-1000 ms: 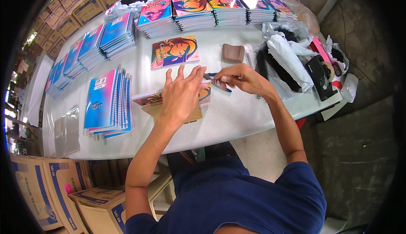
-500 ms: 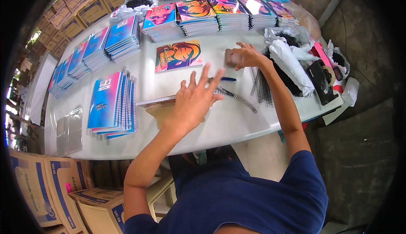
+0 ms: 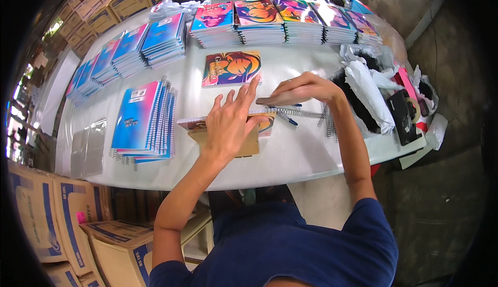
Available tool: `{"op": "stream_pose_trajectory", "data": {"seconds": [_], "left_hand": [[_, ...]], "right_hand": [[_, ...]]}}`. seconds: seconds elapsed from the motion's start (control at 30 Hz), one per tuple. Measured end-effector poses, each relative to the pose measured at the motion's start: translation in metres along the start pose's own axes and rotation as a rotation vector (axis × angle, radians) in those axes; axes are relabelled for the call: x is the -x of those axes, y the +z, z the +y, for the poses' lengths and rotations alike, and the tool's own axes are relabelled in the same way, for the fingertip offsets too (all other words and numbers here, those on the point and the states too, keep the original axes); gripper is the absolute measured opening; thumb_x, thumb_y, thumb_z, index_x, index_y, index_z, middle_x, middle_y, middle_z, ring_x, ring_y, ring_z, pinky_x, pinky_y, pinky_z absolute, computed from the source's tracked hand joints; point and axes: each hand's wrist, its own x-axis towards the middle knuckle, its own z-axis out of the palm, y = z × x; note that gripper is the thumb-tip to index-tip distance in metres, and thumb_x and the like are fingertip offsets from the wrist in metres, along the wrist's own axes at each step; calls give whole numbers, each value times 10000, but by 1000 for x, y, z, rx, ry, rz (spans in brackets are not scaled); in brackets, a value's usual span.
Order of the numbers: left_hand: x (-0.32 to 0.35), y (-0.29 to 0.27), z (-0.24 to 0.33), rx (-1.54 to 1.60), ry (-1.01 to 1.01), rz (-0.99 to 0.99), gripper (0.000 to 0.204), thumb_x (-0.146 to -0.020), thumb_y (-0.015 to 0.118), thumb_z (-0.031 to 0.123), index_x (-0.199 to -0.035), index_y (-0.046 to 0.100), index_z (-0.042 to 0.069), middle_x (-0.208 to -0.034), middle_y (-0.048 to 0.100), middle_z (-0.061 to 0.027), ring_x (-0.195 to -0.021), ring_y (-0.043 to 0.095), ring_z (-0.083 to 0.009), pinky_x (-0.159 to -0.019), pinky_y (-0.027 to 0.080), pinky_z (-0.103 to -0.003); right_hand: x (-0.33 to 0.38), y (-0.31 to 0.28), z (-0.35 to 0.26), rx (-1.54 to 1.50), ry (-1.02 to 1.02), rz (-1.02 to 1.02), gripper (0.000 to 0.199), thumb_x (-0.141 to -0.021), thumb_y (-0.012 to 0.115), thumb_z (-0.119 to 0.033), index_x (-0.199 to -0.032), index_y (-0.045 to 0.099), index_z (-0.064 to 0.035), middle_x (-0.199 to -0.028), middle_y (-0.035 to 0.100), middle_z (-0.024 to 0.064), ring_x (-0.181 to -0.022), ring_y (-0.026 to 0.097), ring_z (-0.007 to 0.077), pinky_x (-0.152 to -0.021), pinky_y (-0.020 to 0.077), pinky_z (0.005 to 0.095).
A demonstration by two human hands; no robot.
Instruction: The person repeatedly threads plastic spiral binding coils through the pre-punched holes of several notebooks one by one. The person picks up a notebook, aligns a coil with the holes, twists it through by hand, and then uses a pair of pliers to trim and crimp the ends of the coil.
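Observation:
My left hand (image 3: pixel 231 123) lies with fingers stretched over a small pad of notebook pages (image 3: pixel 194 124) with a colourful cover, partly hidden beneath it. A tan board (image 3: pixel 249 149) shows at the pad's near side. Just to the right, my right hand (image 3: pixel 308 87) grips a flat brown block (image 3: pixel 276 100), low over the pad's right end; whether it touches cannot be told. Close by are a black spiral binding coil (image 3: pixel 306 114) and a blue pen (image 3: pixel 288 120). A notebook cover with an orange-haired cartoon figure (image 3: pixel 231 68) lies beyond my hands.
Blue-and-pink spiral notebooks (image 3: pixel 137 116) are stacked at left, with more stacks (image 3: pixel 165 35) behind. Several cartoon-covered stacks (image 3: pixel 259 17) line the far side. Wrapped black coils (image 3: pixel 360 95) and a tape roll (image 3: pixel 413 108) sit at right. Cardboard boxes (image 3: pixel 78 204) stand lower left.
My right hand has lifted the brown block from the table and brought it left and nearer, beside my left hand. My left hand has settled onto the pad. The view has shifted slightly.

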Motion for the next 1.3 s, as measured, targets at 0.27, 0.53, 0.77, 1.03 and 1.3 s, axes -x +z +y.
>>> {"op": "stream_pose_trajectory", "data": {"seconds": [0.27,0.53,0.77,1.03,1.3], "left_hand": [[5,0,-7,-82,-33,51,1000,-653,742,484,-1484,274,186,-1200,633,-106,-1056,619,-321,-978,422,-510],[10,-9,-11,-80,-40,91,997,-638,739,503,-1474,300,181,-1234,614,-107,-1073,609,-333,-996,401,-509],[17,-16,-23,-91,-80,64,998,-642,745,494,-1476,294,183,-1223,616,-98,-1079,604,-320,-989,400,-493],[18,-16,-26,-117,-104,-44,945,-717,697,532,-1477,275,160,-1266,594,-78,-1115,578,-300,-1004,390,-484],[26,-19,-38,-139,-105,-12,925,-714,721,496,-1472,300,171,-1223,623,-62,-1111,578,-322,-1021,359,-543]], "right_hand": [[-5,17,-6,-163,-21,64,415,-861,619,-293,-1112,672,34,-1116,653,182,-1037,597,249,-922,442,334],[-19,21,5,-100,-137,26,379,-879,611,-275,-1094,680,30,-1070,682,133,-1007,606,214,-939,428,323],[-19,11,32,-255,-149,117,493,-866,626,-369,-1040,672,90,-1009,679,169,-864,623,184,-803,502,337],[-30,23,-21,33,-28,-32,644,-806,651,-475,-1197,616,36,-1065,665,185,-1037,623,219,-894,485,325],[-58,23,-22,264,66,-164,594,-809,606,-409,-1181,613,54,-1066,674,169,-967,616,207,-886,471,337]]}}
